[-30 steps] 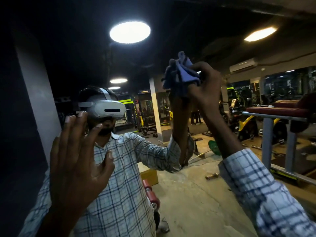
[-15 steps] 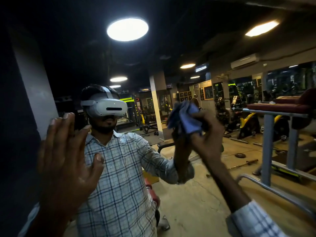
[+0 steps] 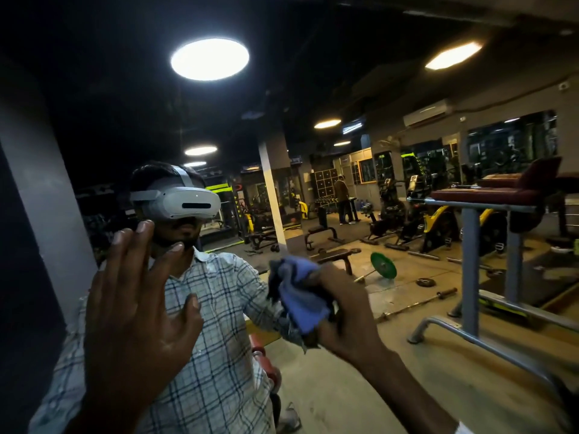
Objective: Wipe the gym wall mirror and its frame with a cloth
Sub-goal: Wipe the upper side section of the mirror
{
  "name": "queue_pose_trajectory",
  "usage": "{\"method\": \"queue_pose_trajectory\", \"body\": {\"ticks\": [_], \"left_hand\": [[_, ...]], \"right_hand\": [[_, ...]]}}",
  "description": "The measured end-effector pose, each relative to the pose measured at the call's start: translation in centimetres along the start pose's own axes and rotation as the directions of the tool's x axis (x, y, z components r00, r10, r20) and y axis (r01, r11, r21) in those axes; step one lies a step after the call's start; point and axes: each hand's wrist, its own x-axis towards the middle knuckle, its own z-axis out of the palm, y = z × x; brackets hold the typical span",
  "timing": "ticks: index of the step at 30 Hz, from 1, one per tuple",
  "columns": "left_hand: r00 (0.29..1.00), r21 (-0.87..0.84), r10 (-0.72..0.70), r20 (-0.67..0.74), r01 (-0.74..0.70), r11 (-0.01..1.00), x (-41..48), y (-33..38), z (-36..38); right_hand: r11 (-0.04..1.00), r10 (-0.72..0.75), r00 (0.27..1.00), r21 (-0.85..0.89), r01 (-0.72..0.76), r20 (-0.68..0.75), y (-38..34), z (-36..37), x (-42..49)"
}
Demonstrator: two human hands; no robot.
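Note:
The wall mirror (image 3: 391,386) fills nearly the whole view and reflects me in a checked shirt and a white headset. My right hand (image 3: 347,311) grips a bunched blue cloth (image 3: 300,299) and holds it against the glass at chest height, just right of centre. My left hand (image 3: 134,311) is raised at the left with its fingers spread and straight, palm towards the glass; I cannot tell whether it touches. The mirror's left edge meets a dark wall strip (image 3: 18,277); its frame is too dark to make out.
The reflection shows the gym behind me: a padded bench on grey steel posts (image 3: 470,245) at the right, a green weight plate on a barbell (image 3: 383,266), a pillar (image 3: 274,195), exercise bikes and a person standing far back (image 3: 343,198).
My right hand has carried the cloth down the glass from above head height to chest height. My left hand stays raised and open, shifting only slightly.

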Motion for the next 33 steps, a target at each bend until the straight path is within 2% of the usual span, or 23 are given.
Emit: {"method": "queue_pose_trajectory", "body": {"ticks": [1,2,3,5,7,8,9,10,12,14,15,18,20,21,22,23,25,26,27,28,29,31,33], "left_hand": [[1.000,-0.002,0.013,-0.009,-0.013,1.000,0.1,0.4,0.4],[1.000,-0.003,0.022,-0.017,-0.022,1.000,0.1,0.8,0.7],[0.999,-0.005,0.028,-0.026,-0.028,1.000,0.1,1.2,1.0],[0.999,-0.008,0.029,-0.034,-0.029,1.000,0.2,1.5,1.3],[0.999,-0.010,0.027,-0.042,-0.028,1.000,0.3,1.7,1.7],[0.999,-0.008,0.029,-0.046,-0.029,1.000,0.4,1.8,1.8],[0.998,-0.006,0.033,-0.050,-0.034,0.999,0.4,1.9,2.0],[0.998,-0.004,0.042,-0.055,-0.042,0.999,0.4,1.9,2.2],[0.996,-0.005,0.060,-0.062,-0.060,0.998,0.6,2.0,2.5],[0.996,-0.014,0.076,-0.055,-0.077,0.997,0.7,2.1,2.8],[0.995,-0.020,0.081,-0.058,-0.082,0.996,0.9,2.2,3.0],[0.994,-0.020,0.087,-0.073,-0.088,0.996,1.5,2.4,3.1],[0.993,-0.017,0.079,-0.083,-0.080,0.997,1.9,2.6,3.2],[0.994,-0.009,0.071,-0.080,-0.072,0.997,2.0,2.7,3.2],[0.995,0.000,0.068,-0.076,-0.068,0.998,2.1,2.9,3.3],[0.995,0.003,0.074,-0.071,-0.074,0.997,2.2,3.0,3.3],[0.993,0.006,0.093,-0.072,-0.093,0.996,2.6,3.2,3.5],[0.993,0.016,0.096,-0.074,-0.095,0.995,2.8,3.3,3.6],[0.993,0.024,0.093,-0.069,-0.092,0.995,2.9,3.5,3.7],[0.994,0.027,0.089,-0.059,-0.088,0.996,3.1,3.8,3.7],[0.995,0.030,0.084,-0.047,-0.083,0.996,3.3,4.0,3.8],[0.998,0.043,0.066,-0.016,-0.065,0.997,3.4,4.8,4.0],[0.999,0.054,0.042,0.013,-0.043,0.998,3.5,5.6,4.4]], "right_hand": [[0.998,-0.051,0.990,-0.042,0.057,0.128,0.5,-0.9,0.0],[0.990,-0.072,0.980,-0.106,0.093,0.185,1.3,-2.2,0.8],[0.983,-0.076,0.987,-0.155,0.098,0.141,2.5,-3.7,2.0],[0.987,0.017,0.991,-0.158,-0.038,-0.133,4.7,-6.6,5.3],[0.963,0.192,0.891,-0.094,-0.251,-0.412,6.0,-7.7,7.4],[0.944,0.261,0.844,-0.058,-0.324,-0.469,5.7,-7.0,7.6],[0.942,0.272,0.846,-0.051,-0.330,-0.459,5.1,-5.7,7.2],[0.966,0.213,0.900,-0.054,-0.251,-0.381,3.9,-4.2,6.3],[0.999,0.012,0.995,-0.049,-0.017,-0.103,2.0,-2.1,4.5],[0.994,-0.058,0.994,-0.089,0.066,0.090,2.6,-2.8,5.0],[0.989,-0.055,0.995,-0.130,0.066,0.084,3.3,-3.9,6.2],[0.977,0.035,0.982,-0.201,-0.073,-0.186,5.4,-7.3,10.3],[0.961,0.153,0.905,-0.153,-0.230,-0.398,5.7,-7.9,11.8],[0.950,0.199,0.873,-0.133,-0.284,-0.445,5.5,-7.5,12.0],[0.950,0.194,0.882,-0.141,-0.278,-0.429,5.0,-6.7,11.8],[0.965,0.136,0.928,-0.165,-0.204,-0.347,4.4,-5.8,11.1],[0.981,-0.036,0.998,-0.193,0.025,-0.053,3.1,-4.5,9.7],[0.969,-0.089,0.993,-0.225,0.105,0.078,2.9,-4.6,9.5],[0.957,-0.105,0.984,-0.255,0.140,0.145,3.3,-5.5,10.1],[0.947,-0.114,0.983,-0.282,0.151,0.145,4.1,-6.6,11.0],[0.945,-0.111,0.990,-0.300,0.132,0.085,5.1,-7.8,12.0],[0.955,-0.037,0.987,-0.296,-0.011,-0.156,7.1,-10.3,14.0],[0.954,0.100,0.920,-0.225,-0.197,-0.379,8.3,-11.3,14.5]]}}
